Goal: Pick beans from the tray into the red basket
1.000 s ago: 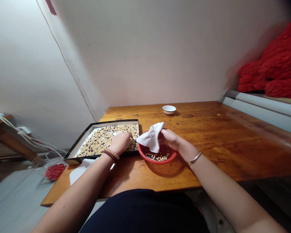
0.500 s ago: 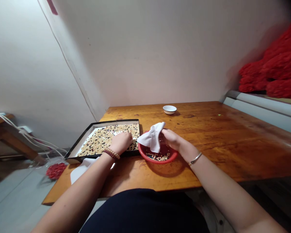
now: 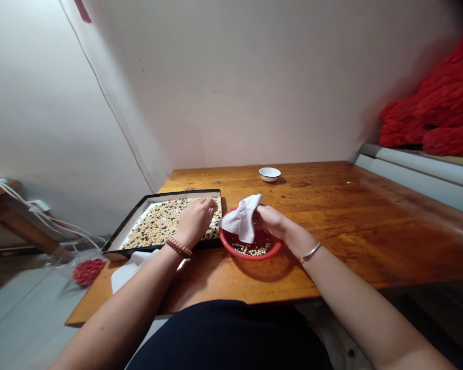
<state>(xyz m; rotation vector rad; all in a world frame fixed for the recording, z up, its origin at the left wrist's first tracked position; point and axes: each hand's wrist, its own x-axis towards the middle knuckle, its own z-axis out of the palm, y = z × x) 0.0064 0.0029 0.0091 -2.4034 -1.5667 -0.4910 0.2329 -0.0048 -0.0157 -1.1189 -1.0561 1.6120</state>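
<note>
My left hand (image 3: 196, 218) is over the right part of a shallow black-edged tray (image 3: 114, 240). Its fingers are bent and drawn together; what they hold, if anything, is hidden. Spread over the tray's white bottom are mixed beans (image 3: 159, 226), mostly pale yellow with dark ones among them. My right hand (image 3: 270, 220) grips a small white cloth (image 3: 242, 218), which looks like a little bag, above a red plastic colander (image 3: 250, 257). More mixed beans (image 3: 254, 250) lie in the colander. The cloth hides its far left side.
A white enamel bowl (image 3: 270, 174) stands near the back of the wooden table (image 3: 332, 221). Another white cloth (image 3: 127, 270) lies by the tray's front edge. Red bundles (image 3: 440, 108) are piled on a surface at right. A bag of red material (image 3: 88, 271) is at lower left.
My left hand has risen slightly from the beans, and its fingertips have moved up and a little right. My right hand, the cloth and the colander have hardly moved.
</note>
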